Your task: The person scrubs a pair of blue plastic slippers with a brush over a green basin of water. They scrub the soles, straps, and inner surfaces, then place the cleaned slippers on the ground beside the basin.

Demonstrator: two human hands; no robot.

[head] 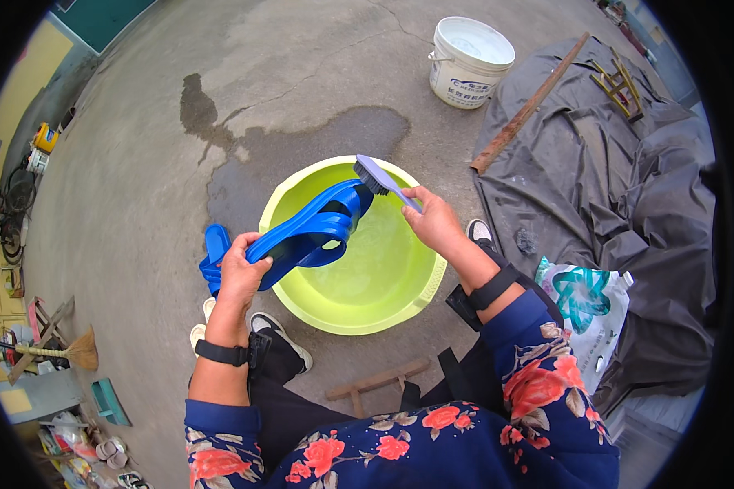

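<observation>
My left hand (242, 272) grips a blue slide sandal (309, 229) by one end, tilted above a yellow-green plastic basin (431, 290). Water lies in the basin. In my right hand (434, 223) is a lavender scrub brush (384, 177), held by its handle. Its dark bristles face the far end of the sandal; whether they touch it I cannot tell. A second blue slide sandal (216, 247) rests on the concrete left of the basin, partly behind my left hand.
A white bucket (468, 76) stands at the back right. Beside it, a dark tarp (563, 171) carries a rusty metal bar (529, 107). A printed plastic bag (587, 312) leans near my right elbow. Wet patches (318, 137) darken the concrete beyond the basin. A straw broom (79, 349) is at left.
</observation>
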